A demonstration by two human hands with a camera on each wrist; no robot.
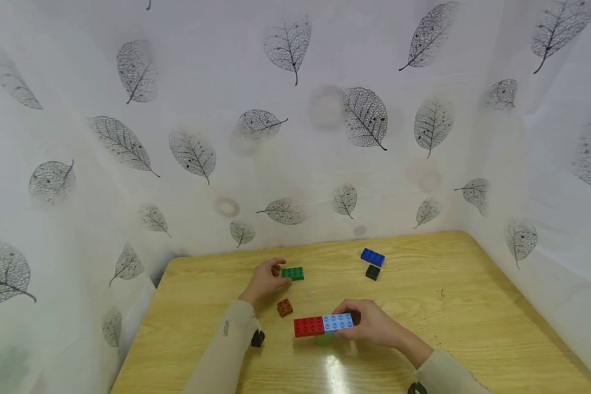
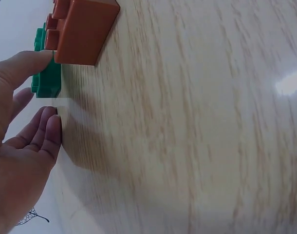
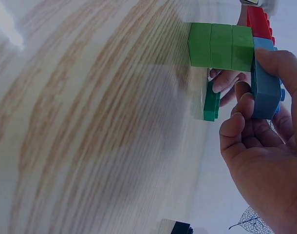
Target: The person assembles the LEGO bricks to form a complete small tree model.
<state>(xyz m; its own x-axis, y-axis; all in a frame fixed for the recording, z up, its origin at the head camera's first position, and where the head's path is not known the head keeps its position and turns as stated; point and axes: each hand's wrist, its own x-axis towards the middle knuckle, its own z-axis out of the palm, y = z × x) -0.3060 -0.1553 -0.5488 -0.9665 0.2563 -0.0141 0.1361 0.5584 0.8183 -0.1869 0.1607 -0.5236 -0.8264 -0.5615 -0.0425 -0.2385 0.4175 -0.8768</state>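
My right hand grips the light blue brick between thumb and fingers. This brick lies end to end with a red brick, both atop a light green stack on the table. My left hand reaches around the near end of a dark green brick, thumb at its front side and fingertips toward the back. In the left wrist view the thumb overlaps the dark green brick, while the other fingers are loosely bent. A brown-orange brick sits just in front of this hand.
A blue brick and a black brick lie close together at the back right of the wooden table. Behind the table hangs a white curtain printed with leaves. Black wrist gear shows at the left sleeve.
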